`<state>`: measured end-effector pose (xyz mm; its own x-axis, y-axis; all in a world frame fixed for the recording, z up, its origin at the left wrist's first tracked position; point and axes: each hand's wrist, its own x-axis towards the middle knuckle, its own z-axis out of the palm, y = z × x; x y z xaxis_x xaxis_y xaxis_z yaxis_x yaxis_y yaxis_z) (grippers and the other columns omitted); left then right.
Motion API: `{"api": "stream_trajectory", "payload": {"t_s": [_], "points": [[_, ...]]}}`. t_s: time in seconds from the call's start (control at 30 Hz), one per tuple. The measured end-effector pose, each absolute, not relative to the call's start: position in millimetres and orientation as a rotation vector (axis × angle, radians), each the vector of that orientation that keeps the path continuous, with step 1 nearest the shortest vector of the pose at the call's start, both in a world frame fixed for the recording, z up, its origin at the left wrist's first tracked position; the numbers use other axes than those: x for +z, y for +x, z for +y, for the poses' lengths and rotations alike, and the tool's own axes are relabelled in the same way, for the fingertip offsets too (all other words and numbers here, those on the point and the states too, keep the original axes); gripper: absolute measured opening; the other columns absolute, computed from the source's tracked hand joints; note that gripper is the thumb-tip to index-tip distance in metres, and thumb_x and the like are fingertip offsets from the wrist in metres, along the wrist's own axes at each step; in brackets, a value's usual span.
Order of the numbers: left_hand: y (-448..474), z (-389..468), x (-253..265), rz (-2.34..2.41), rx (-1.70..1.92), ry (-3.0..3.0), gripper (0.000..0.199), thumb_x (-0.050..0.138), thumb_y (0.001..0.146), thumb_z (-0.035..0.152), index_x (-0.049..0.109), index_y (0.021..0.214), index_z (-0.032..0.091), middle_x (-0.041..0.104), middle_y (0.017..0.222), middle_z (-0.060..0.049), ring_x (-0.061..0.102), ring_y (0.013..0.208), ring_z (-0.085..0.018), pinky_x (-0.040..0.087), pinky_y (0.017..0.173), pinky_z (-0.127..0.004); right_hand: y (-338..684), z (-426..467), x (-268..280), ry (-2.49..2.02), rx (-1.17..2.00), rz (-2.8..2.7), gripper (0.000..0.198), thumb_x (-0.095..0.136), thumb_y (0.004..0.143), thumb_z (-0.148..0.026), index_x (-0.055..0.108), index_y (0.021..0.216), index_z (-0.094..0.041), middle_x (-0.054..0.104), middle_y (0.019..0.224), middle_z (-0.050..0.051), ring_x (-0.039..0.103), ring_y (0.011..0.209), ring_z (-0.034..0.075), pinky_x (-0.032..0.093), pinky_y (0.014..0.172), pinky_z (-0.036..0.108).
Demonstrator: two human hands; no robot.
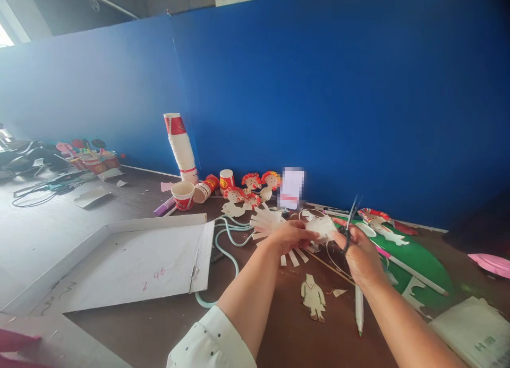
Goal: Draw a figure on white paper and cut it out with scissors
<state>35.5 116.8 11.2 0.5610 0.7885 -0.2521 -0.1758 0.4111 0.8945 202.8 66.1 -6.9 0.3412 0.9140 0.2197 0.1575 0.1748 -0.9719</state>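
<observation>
My left hand (292,236) pinches a small piece of white paper (323,229) by its left side. The fingers of my right hand (362,254) are hooked through black-handled scissors (349,219), whose blades point up and away from the paper. My right fingertips reach the paper's right edge. Behind my left wrist lies a white paper cup cut into fanned strips (266,223), partly hidden. Below my hands, a cut-out paper figure (313,298) with a drawn collar lies flat, close to a small paper scrap (339,292) and a green-tipped marker (359,312).
A tall stack of paper cups (182,147) leans by the blue partition (319,92). Several paper dolls with red fringes (252,182) stand or lie there. An open white box lid (139,262) is at left. A green sheet (428,270) and pink-ended marker (410,272) lie right.
</observation>
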Motion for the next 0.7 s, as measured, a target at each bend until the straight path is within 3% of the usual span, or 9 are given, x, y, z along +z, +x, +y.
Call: {"api": "stream_trajectory", "payload": {"t_s": [0.17, 0.37, 0.57, 0.7], "points": [[38, 116, 10, 0.811, 0.737, 1.060, 0.034, 0.084, 0.050, 0.029, 0.062, 0.068, 0.011, 0.056, 0.060, 0.001, 0.047, 0.054, -0.006, 0.037, 0.054, -0.021, 201, 64, -6, -1.323, 0.731, -1.169, 0.053, 0.070, 0.069, -0.036, 0.059, 0.119, -0.024, 0.072, 0.089, 0.000, 0.064, 0.073, 0.018, 0.047, 0.070, 0.030], [38, 116, 14, 0.781, 0.973, 0.895, 0.033, 0.083, 0.051, 0.027, 0.064, 0.073, 0.011, 0.061, 0.067, -0.003, 0.051, 0.058, -0.009, 0.037, 0.058, -0.024, 203, 65, -5, -1.448, 0.518, -1.132, 0.048, 0.067, 0.071, -0.046, 0.064, 0.113, -0.024, 0.073, 0.086, 0.003, 0.067, 0.080, 0.023, 0.050, 0.074, 0.032], [37, 126, 7, 0.778, 1.082, 0.851, 0.037, 0.080, 0.053, 0.029, 0.067, 0.083, 0.012, 0.064, 0.075, -0.004, 0.053, 0.064, -0.010, 0.035, 0.060, -0.023, 187, 55, 7, -1.389, 0.755, -1.378, 0.048, 0.071, 0.066, -0.050, 0.069, 0.106, -0.023, 0.074, 0.089, 0.004, 0.067, 0.081, 0.025, 0.052, 0.075, 0.033], [37, 131, 3, 0.761, 1.149, 0.795, 0.037, 0.078, 0.055, 0.031, 0.067, 0.085, 0.013, 0.064, 0.079, -0.004, 0.050, 0.064, -0.008, 0.034, 0.058, -0.022, 183, 52, 6, -1.429, 0.923, -1.486, 0.049, 0.067, 0.070, -0.052, 0.069, 0.107, -0.020, 0.073, 0.085, 0.005, 0.066, 0.078, 0.025, 0.052, 0.069, 0.032]]}}
